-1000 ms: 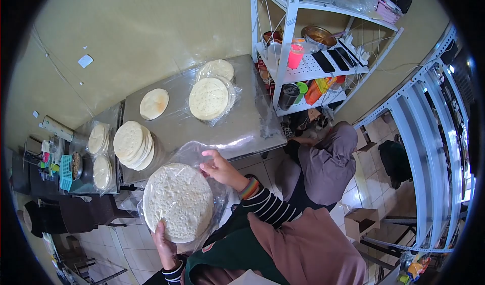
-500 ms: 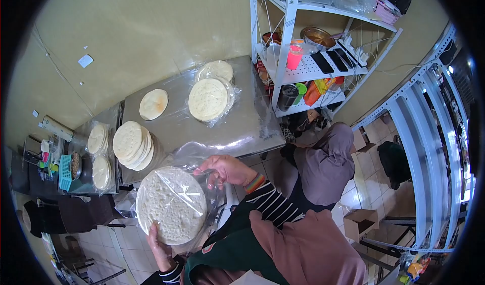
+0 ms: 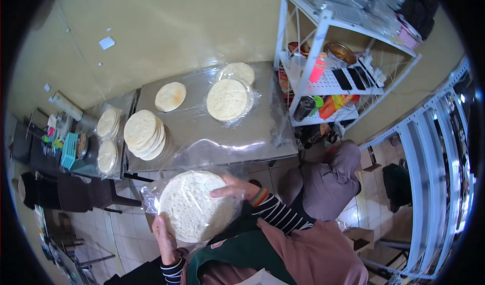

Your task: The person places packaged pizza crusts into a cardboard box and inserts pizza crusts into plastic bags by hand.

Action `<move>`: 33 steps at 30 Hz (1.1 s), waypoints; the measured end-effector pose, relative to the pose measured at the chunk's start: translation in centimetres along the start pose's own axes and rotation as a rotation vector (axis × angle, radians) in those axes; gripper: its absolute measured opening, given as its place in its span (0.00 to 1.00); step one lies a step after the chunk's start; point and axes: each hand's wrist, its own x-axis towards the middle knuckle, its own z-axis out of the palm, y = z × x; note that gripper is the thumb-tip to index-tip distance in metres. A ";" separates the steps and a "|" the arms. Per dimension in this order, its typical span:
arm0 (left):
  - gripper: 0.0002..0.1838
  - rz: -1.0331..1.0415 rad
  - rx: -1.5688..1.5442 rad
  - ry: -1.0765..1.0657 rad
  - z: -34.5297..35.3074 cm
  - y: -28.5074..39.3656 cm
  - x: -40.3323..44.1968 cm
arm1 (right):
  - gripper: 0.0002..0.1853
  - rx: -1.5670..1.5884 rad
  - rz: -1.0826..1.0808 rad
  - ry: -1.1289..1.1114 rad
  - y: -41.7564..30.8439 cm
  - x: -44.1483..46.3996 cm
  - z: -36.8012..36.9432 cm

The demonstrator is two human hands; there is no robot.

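Note:
A round, pale flatbread stack (image 3: pixel 194 209) in a clear plastic bag is held in front of my body, below the table's front edge. My left hand (image 3: pixel 164 237) grips its lower left side, with the thumb on top. On its right side my right hand (image 3: pixel 236 188), with a striped wristband, presses the plastic, fingers closed on the bagged stack. On the metal table stand a tall stack of flatbreads (image 3: pixel 144 133), a single browned flatbread (image 3: pixel 171 96) and bagged flatbreads (image 3: pixel 227 99).
More bagged flatbreads (image 3: pixel 107 156) lie on the left side table beside a turquoise basket (image 3: pixel 68 150). A white shelf (image 3: pixel 323 82) holds phones and a pan. Another person (image 3: pixel 323 184) sits low at the right. A dark chair (image 3: pixel 83 191) stands at the left.
The view has shifted, so the table appears further right. My right hand has moved from the bag's loose upper edge down onto the bagged stack. My left hand keeps its hold.

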 end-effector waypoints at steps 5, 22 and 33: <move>0.18 0.089 -0.063 -0.039 2.4 0.7 1.6 | 0.29 -0.163 0.160 0.012 0.9 0.6 -2.2; 0.16 0.197 -0.099 0.841 1.0 1.0 1.9 | 0.28 -0.454 -0.285 0.367 -7.7 22.3 -17.2; 0.30 0.215 -0.151 1.084 5.2 2.2 1.9 | 0.22 -2.028 -0.120 0.177 2.9 17.2 -27.2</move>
